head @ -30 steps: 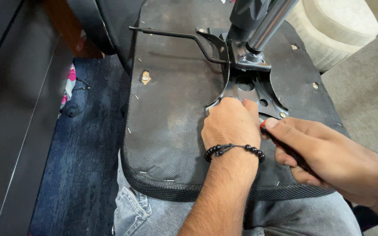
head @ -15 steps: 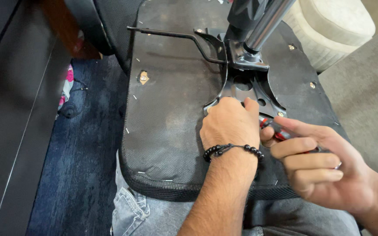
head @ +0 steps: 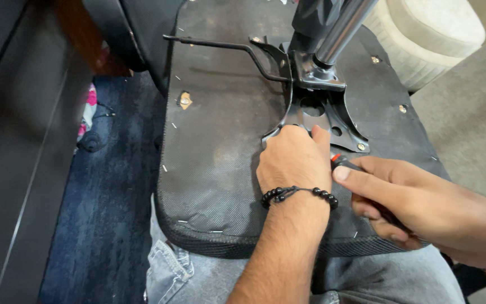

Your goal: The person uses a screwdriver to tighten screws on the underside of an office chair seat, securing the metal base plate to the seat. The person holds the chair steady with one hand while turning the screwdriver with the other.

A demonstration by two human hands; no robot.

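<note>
An upturned office-chair seat with a black fabric underside [head: 220,186] lies across the person's lap, and bolted to its middle is a black pressed-steel mounting plate [head: 316,115] from which a chrome gas-lift column [head: 341,31] rises. The left hand [head: 293,160], a black bead bracelet at its wrist, lies closed over the plate's near left corner, pressing it down on the seat; what lies under the palm is hidden. Just beside it, on the plate's near right side, the right hand [head: 406,200] is clamped round a slim tool with a red-and-black handle [head: 341,162], whose tip points in under the left hand's fingers. The step looks like driving or loosening a fastener at that corner. To do it well, the tool should sit square in the fastener head, the left hand should hold the plate flat so the holes stay lined up, and the fingers should stay clear of the tip.
</note>
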